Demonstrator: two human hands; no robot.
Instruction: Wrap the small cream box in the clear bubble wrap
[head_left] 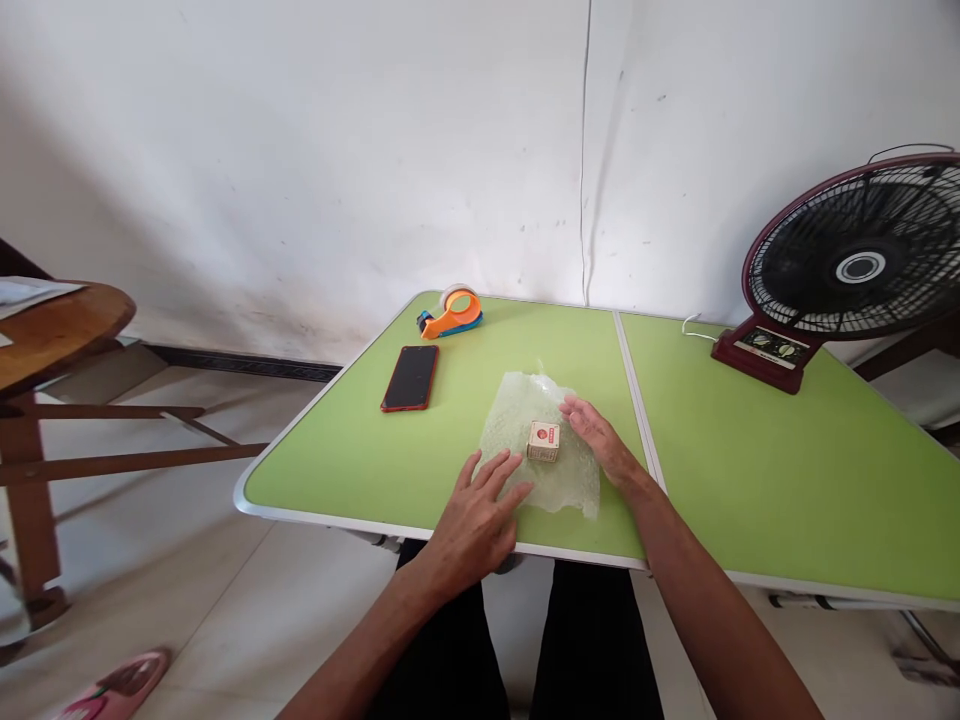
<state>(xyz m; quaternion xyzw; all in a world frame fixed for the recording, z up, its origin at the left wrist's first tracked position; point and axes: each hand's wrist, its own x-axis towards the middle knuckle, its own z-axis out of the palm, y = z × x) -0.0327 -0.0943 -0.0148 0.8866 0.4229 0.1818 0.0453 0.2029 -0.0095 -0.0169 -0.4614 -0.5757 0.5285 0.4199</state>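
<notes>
A small beige box (543, 441) with a red label stands on a sheet of clear bubble wrap (525, 410) spread on the green folding table (750, 470). My left hand (480, 515) lies flat on the near left corner of the wrap, fingers spread. My right hand (596, 432) rests open on the wrap just right of the box, fingertips close to it. Neither hand holds anything.
A phone (410, 378) in a red case lies left of the wrap. An orange and blue tape dispenser (452, 312) sits at the far left corner. A dark red fan (847, 265) stands at the right. A wooden table (52, 330) is at the left.
</notes>
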